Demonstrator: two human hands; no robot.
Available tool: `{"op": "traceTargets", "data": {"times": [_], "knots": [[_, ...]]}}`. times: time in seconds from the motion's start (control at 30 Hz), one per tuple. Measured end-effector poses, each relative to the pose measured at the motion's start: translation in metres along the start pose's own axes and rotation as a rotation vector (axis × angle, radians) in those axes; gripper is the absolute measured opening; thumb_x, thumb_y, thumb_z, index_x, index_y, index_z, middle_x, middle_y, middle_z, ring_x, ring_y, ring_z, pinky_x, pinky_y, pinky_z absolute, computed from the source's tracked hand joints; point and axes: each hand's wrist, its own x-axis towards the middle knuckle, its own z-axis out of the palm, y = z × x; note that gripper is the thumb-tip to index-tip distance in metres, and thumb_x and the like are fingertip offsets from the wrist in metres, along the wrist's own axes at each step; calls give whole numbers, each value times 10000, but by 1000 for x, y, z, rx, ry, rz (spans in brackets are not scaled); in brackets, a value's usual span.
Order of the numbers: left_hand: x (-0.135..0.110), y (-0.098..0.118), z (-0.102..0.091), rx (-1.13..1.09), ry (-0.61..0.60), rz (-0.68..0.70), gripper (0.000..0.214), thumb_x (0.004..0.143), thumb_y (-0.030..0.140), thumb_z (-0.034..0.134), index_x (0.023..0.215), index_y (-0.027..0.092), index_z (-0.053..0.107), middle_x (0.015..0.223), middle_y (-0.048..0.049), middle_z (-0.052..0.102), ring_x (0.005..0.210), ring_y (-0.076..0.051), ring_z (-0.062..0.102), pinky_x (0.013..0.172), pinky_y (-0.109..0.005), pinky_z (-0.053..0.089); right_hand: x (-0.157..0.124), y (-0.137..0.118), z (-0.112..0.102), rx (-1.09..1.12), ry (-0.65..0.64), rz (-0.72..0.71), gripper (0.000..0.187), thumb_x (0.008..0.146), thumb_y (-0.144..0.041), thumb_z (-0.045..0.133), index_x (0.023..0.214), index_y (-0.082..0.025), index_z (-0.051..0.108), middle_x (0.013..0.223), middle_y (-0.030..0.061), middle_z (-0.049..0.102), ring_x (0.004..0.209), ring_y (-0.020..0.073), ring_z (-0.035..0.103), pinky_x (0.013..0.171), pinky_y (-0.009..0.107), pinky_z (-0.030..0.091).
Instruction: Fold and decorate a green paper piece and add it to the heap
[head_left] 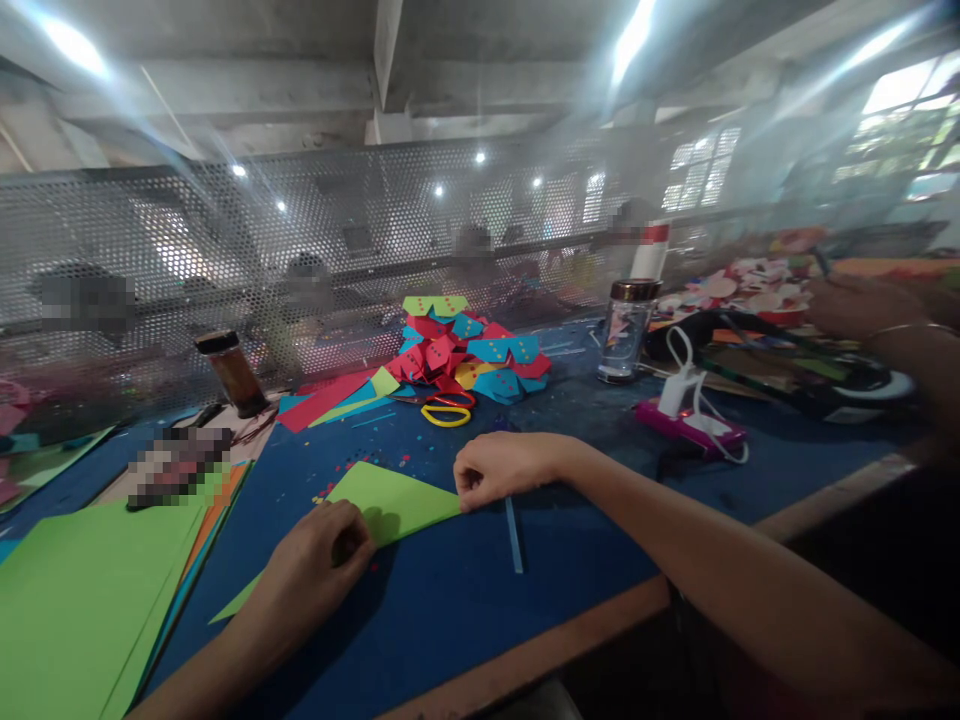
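Observation:
A light-green piece of paper [401,492], folded with a slanted edge, lies on the blue table top. My left hand [334,550] rests at its lower left, fingers curled at the paper's edge. At the paper's right corner my right hand [499,470] has its fingers pinched on the tip. A green strip end [238,602] shows beside my left wrist, and whether it belongs to the same sheet is hidden. Below my right hand lies a narrow blue strip [514,537]. Small red and yellow paper dots [385,463] are scattered behind the green paper.
Scissors [448,410] lie before a pile of dotted paper shapes [480,350]. Green sheets [67,610] are stacked at left. A dark bottle [232,375], a clear bottle [621,335] and a purple box with a white cable [694,428] stand around. Another person's hand [862,310] is at right.

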Motion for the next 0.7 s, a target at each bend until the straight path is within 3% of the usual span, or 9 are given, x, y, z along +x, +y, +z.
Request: {"op": "traceTargets", "data": {"times": [0.7], "knots": [[0,0,0,-12,-10,-3,150,847,276,478,728,203,534,728,-21,617,693,-181,551,638,-295,390,-2,1,1,-74,27,-37,162,784,-315,626,747,-175,696,788,18,698,694,144,588,599,245,335]]}}
